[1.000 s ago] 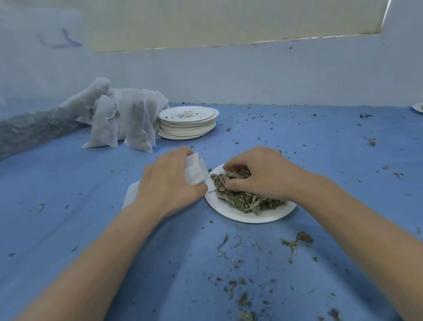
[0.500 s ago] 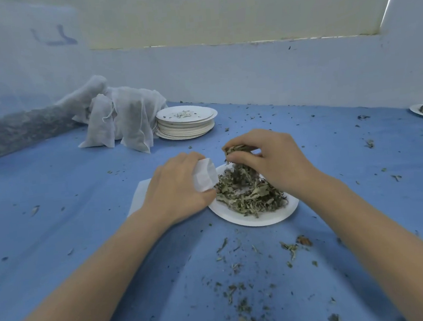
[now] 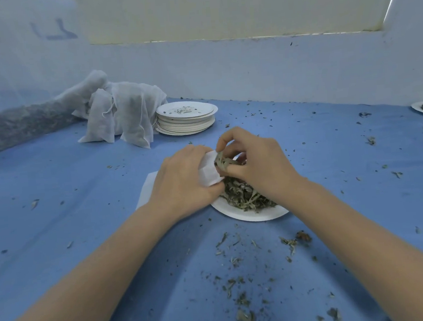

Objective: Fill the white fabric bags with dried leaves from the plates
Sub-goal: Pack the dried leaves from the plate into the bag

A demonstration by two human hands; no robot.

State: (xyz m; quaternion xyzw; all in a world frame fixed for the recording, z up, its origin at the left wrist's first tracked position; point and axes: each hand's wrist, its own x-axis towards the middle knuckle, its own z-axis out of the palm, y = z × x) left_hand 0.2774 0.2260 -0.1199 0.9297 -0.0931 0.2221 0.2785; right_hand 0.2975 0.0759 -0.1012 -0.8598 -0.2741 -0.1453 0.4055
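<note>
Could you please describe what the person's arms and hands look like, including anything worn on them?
Both forearms are bare from the bottom edge of the frame up to the wrists, with no sleeve in view. The left hand and the right hand are bare too: no gloves, rings, watch or bracelet show. Fingernails that show look short and unpainted. No markings or bandages are visible on either arm.

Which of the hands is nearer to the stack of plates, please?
The left. The left hand holds the bag just in front of the stack of plates; the right hand, pinching leaves, sits further right of it.
</note>
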